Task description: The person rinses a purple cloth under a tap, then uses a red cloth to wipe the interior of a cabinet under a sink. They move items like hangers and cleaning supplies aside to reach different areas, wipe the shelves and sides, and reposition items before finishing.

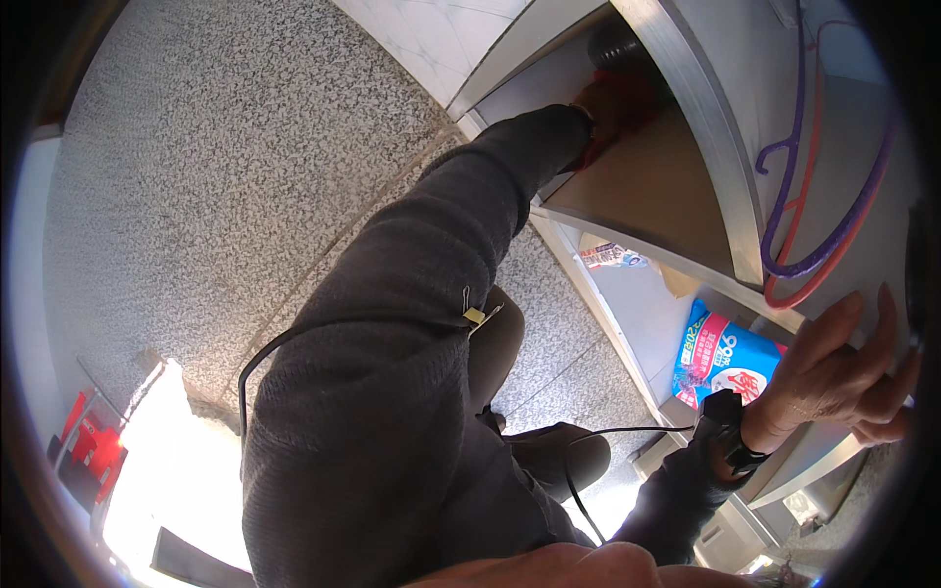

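Note:
My left hand [604,103] reaches into the shadowed upper compartment of a metal-framed cabinet [724,147]. It is against dark red material [634,99], perhaps cloth or a bag; its fingers are too dim to tell a grip. A dark ribbed round object [614,45] lies just beyond. My right hand [838,378] is beside the cabinet's front, fingers spread and apart, with nothing visible in it. A black device is strapped to that wrist, with a cable [632,430] running from it. Close to this hand stands a blue and pink printed packet [724,356] on a shelf.
Purple [798,268] and red [792,300] plastic hangers hang at the right, near the cabinet frame. Another printed packet [610,252] lies on the lower shelf. A divider separates the compartments. Speckled floor [242,147] surrounds my legs. A red object [92,445] stands at far left.

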{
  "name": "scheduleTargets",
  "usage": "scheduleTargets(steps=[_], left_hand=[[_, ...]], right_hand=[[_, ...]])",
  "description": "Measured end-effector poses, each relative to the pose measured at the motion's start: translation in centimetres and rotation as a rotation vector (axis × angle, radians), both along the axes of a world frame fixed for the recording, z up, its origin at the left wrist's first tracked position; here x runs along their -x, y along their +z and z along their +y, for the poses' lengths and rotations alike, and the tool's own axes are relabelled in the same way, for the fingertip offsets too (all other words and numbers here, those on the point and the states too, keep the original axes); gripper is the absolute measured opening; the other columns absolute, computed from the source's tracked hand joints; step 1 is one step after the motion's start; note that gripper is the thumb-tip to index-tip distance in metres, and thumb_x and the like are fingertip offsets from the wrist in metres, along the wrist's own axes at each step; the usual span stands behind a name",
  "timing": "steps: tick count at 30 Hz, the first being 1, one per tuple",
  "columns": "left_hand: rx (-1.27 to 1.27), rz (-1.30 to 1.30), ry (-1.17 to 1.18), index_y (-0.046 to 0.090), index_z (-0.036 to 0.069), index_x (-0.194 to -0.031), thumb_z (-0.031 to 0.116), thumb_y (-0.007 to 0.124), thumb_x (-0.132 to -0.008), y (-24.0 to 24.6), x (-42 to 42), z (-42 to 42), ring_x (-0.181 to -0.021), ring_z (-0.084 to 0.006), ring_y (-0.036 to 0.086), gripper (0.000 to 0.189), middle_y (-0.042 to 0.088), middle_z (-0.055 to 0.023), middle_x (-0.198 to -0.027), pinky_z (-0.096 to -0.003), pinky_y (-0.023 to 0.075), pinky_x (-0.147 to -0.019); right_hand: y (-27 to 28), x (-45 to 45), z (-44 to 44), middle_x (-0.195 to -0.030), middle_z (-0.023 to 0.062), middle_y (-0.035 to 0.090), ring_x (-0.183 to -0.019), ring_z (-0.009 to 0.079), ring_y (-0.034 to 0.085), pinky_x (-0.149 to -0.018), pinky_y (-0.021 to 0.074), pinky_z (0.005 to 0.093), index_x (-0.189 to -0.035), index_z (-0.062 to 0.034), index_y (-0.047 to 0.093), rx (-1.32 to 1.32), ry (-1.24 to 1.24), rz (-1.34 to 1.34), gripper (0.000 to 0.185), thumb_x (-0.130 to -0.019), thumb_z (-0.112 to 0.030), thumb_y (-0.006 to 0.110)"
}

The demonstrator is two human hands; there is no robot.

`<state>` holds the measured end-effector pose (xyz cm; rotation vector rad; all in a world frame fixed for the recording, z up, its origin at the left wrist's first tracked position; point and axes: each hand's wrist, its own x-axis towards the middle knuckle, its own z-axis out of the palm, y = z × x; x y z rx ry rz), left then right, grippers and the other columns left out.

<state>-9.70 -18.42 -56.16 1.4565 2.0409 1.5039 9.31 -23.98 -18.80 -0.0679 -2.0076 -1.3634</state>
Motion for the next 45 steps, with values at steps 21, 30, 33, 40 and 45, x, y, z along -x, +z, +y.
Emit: scheduleTargets(steps=[21, 30, 33, 40, 45], left_hand=[[0.193, 0.117, 0.036, 0.056, 0.013, -0.12, 0.028, 0.058, -0.081, 2.7, 0.6, -0.7, -0.108, -0.0329, 0.054, 0.042, 0.058, -0.015, -0.115, -0.0405, 0.0412, -0.093], [0.228, 0.528, 0.145, 0.055, 0.011, -0.12, 0.025, 0.064, -0.071, -0.9, -2.3, -17.4, -0.095, -0.0305, 0.058, 0.051, 0.062, -0.0147, -0.098, -0.0453, 0.0423, -0.086], [0.478, 0.399, 0.203, 0.05, 0.008, -0.124, 0.022, 0.06, -0.076, -0.9, -2.5, -18.6, -0.095, -0.0303, 0.058, 0.052, 0.062, -0.0158, -0.099, -0.0425, 0.0436, -0.085], [-0.03, -0.506, 0.168, 0.053, 0.007, -0.118, 0.016, 0.052, -0.086, 0.5, 1.5, -6.4, -0.084, -0.0297, 0.064, 0.033, 0.066, -0.0155, -0.094, -0.0408, 0.0515, -0.073], [-0.013, -0.902, -0.062, 0.056, 0.012, -0.119, 0.02, 0.053, -0.087, 2.7, 3.4, -2.4, -0.078, -0.0243, 0.067, 0.033, 0.067, -0.0128, -0.096, -0.0349, 0.0544, -0.065]], right_hand=[[-0.4, -0.2, -0.5, -0.122, 0.0058, 0.047, -0.114, 0.0194, 0.031, -0.094, 0.0198, 0.0461, -0.099, -0.0173, 0.064, 0.014, -0.015, -0.043, 0.03, -0.091, -0.041, 0.048], [-0.5, -0.6, -0.1, -0.123, 0.0036, 0.042, -0.093, 0.0202, 0.032, -0.075, 0.0284, 0.0355, -0.095, -0.0199, 0.066, 0.051, -0.033, -0.012, 0.023, -0.087, -0.039, 0.056], [-0.5, -0.6, -0.1, -0.123, 0.0027, 0.043, -0.093, 0.0204, 0.032, -0.076, 0.0287, 0.0357, -0.095, -0.0209, 0.066, 0.031, -0.048, -0.002, 0.024, -0.086, -0.041, 0.057], [-0.5, -0.3, -0.2, -0.121, 0.0007, 0.049, -0.115, 0.0219, 0.031, -0.091, 0.023, 0.0452, -0.096, -0.0246, 0.067, 0.025, 0.001, 0.014, 0.031, -0.089, -0.049, 0.05], [-0.9, 0.1, -0.7, -0.118, 0.0057, 0.053, -0.123, 0.0185, 0.031, -0.1, 0.0171, 0.0495, -0.097, -0.0197, 0.066, -0.016, -0.021, 0.044, 0.034, -0.091, -0.046, 0.046]])
